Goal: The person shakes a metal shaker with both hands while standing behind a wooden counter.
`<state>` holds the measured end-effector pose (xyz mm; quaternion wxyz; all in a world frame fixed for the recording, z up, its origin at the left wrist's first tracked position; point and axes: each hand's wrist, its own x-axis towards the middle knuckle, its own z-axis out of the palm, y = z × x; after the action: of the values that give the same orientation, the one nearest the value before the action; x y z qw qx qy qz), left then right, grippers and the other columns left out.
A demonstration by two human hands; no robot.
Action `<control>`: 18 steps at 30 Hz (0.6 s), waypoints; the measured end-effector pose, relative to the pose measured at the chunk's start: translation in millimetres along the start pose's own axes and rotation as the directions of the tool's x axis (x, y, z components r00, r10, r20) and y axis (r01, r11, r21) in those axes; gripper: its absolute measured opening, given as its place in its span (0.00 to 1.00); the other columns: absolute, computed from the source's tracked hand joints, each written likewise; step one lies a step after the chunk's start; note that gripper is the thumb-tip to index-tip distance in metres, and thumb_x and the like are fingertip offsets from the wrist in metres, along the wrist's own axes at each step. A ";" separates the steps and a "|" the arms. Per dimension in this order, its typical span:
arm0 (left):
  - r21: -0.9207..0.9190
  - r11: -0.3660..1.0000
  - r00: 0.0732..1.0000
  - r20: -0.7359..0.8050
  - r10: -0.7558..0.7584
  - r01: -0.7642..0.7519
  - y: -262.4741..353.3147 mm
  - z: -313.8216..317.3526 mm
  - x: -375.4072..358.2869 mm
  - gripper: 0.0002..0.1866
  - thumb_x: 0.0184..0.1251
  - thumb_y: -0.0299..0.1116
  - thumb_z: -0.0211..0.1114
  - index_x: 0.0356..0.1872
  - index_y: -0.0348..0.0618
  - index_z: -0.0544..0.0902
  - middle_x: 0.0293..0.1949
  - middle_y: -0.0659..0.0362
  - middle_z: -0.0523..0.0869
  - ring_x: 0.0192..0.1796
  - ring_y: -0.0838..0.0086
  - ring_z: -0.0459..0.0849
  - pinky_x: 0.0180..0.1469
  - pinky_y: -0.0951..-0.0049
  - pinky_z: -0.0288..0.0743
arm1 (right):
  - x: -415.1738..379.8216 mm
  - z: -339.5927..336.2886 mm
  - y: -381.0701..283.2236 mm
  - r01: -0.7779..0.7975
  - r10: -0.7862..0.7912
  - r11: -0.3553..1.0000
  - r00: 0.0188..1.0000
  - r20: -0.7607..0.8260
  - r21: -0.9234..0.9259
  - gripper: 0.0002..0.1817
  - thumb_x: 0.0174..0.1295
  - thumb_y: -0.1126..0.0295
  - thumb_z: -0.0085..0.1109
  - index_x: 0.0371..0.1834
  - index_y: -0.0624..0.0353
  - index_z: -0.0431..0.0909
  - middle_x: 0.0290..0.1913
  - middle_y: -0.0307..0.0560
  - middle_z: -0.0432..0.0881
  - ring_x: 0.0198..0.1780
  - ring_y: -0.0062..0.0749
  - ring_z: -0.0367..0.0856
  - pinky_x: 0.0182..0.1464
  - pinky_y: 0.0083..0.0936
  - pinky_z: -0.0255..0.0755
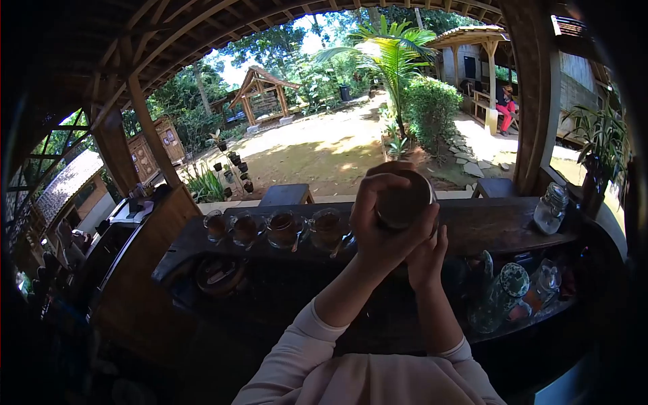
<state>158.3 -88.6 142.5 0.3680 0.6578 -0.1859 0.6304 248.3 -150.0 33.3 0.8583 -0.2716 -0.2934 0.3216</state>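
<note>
Above the counter I hold a jar (403, 197) with a round brown top turned towards me. My left hand (371, 219) wraps around its near side, the fingers curled over the left rim. From below and the right, my right hand (428, 255) closes on the jar, though most of its fingers are hidden behind it. To the left stand several glass cups with brown contents, among them one glass cup (325, 228) nearest my hands. A spoon (297, 241) rests beside another cup.
The dark wooden counter (472, 219) runs across in front of me. A lidded glass jar (551, 208) stands at its right end. On a lower shelf are a green patterned flask (503, 293) and a glass pitcher (544, 282). Further off, a person (505, 111) sits under a roof.
</note>
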 end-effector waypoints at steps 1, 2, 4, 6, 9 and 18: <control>0.054 0.994 0.995 -0.031 0.096 -0.094 2.6 -5.4 -8.8 0.29 0.46 0.39 0.75 0.45 0.42 0.67 0.49 0.43 0.76 0.48 0.63 0.78 0.52 0.67 0.71 | -0.6 1.7 5.1 0.081 -0.082 0.996 0.996 0.028 0.023 0.36 0.62 0.39 0.40 0.67 0.49 0.55 0.63 0.45 0.65 0.63 0.34 0.65 0.63 0.38 0.60; -0.074 0.981 0.984 -0.041 0.175 -0.178 28.0 -12.9 -14.0 0.27 0.47 0.40 0.75 0.43 0.47 0.68 0.47 0.45 0.76 0.48 0.64 0.77 0.52 0.62 0.70 | -4.4 1.6 13.6 0.166 -0.169 0.985 0.984 0.054 0.054 0.36 0.62 0.40 0.42 0.67 0.49 0.54 0.62 0.46 0.65 0.62 0.35 0.66 0.61 0.38 0.62; -0.197 0.835 0.852 -0.003 0.524 -0.514 65.7 -38.1 -30.8 0.19 0.51 0.41 0.72 0.39 0.56 0.70 0.44 0.58 0.79 0.46 0.63 0.81 0.50 0.53 0.72 | -19.4 50.9 -2.9 0.426 -0.423 0.902 0.847 0.321 0.063 0.43 0.52 0.36 0.54 0.64 0.51 0.55 0.63 0.59 0.59 0.61 0.45 0.66 0.58 0.41 0.67; -0.115 0.740 0.748 -0.138 0.649 -0.663 95.1 -43.4 -42.9 0.05 0.65 0.34 0.57 0.40 0.56 0.77 0.39 0.75 0.81 0.44 0.87 0.78 0.50 0.70 0.68 | -17.1 62.0 5.5 0.473 -0.452 0.879 0.788 0.418 0.059 0.44 0.51 0.33 0.53 0.64 0.50 0.55 0.62 0.65 0.57 0.60 0.48 0.67 0.56 0.40 0.68; -0.013 0.883 0.866 -0.202 0.458 -0.470 67.8 -58.6 -50.5 0.22 0.52 0.41 0.71 0.43 0.56 0.68 0.44 0.58 0.78 0.45 0.64 0.80 0.50 0.55 0.72 | 17.9 54.0 46.2 0.581 -0.475 0.807 0.744 0.470 -0.106 0.44 0.51 0.30 0.49 0.62 0.53 0.57 0.58 0.60 0.62 0.56 0.42 0.70 0.56 0.36 0.68; 0.255 0.628 0.603 -0.177 0.778 -0.735 114.5 -99.7 -77.1 0.24 0.51 0.41 0.73 0.46 0.54 0.70 0.38 0.66 0.79 0.44 0.64 0.81 0.51 0.59 0.72 | -0.5 119.7 104.4 0.419 -0.330 0.900 0.486 0.809 0.115 0.56 0.43 0.25 0.52 0.64 0.61 0.55 0.60 0.61 0.58 0.62 0.45 0.57 0.63 0.41 0.51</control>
<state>-2.4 -109.4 90.1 0.0350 0.4507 -0.3454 0.8224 125.8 -49.8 46.1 0.6610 -0.0644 -0.7204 0.1999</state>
